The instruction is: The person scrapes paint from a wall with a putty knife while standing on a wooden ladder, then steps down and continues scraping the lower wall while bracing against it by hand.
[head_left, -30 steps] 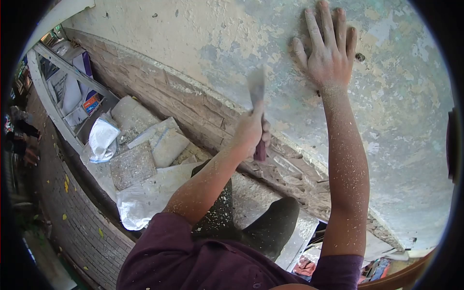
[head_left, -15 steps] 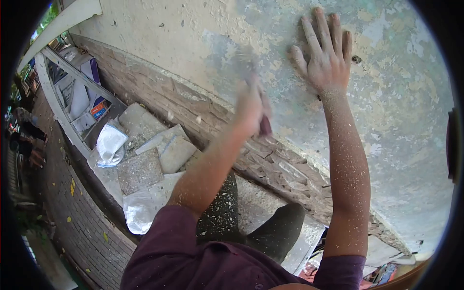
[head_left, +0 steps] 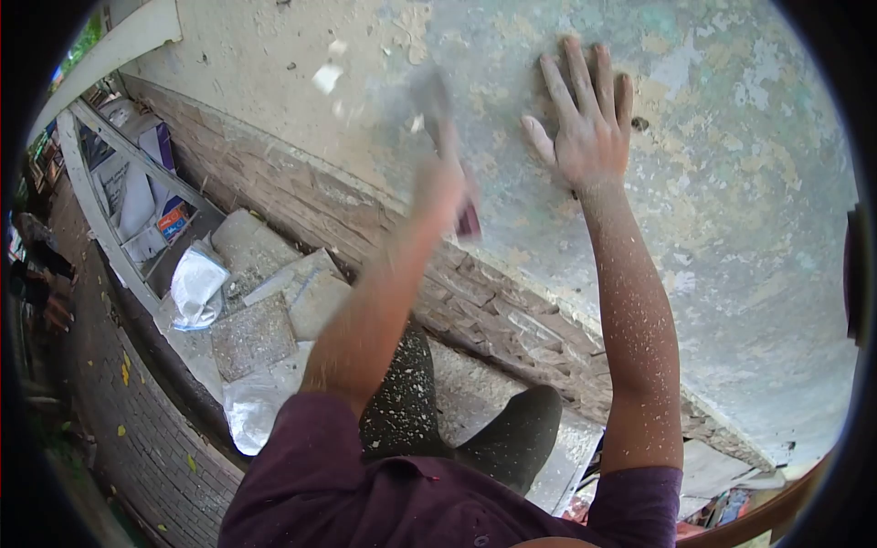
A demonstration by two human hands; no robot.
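Note:
My left hand (head_left: 439, 190), blurred by motion, is closed around a scraper (head_left: 469, 217) with a dark red handle. Its blurred blade points up against the wall (head_left: 731, 219), where cream paint is peeling from a grey-green patch. Pale paint flakes (head_left: 327, 78) fly off to the left of the blade. My right hand (head_left: 589, 146) lies flat on the wall with fingers spread, holding nothing. Dust and small chips speckle both forearms.
A rough stone ledge (head_left: 274, 151) runs along the wall's foot. Below it lie dusty slabs (head_left: 256, 340) and white plastic bags (head_left: 198, 281). At left stand a pale frame (head_left: 87, 187) and a brick walkway (head_left: 137, 402), with a person (head_left: 41, 265) at the edge.
My left hand and the scraper have swung left across the wall, and larger paint flakes are now in the air. My right hand stays flat on the wall; the view has shifted slightly.

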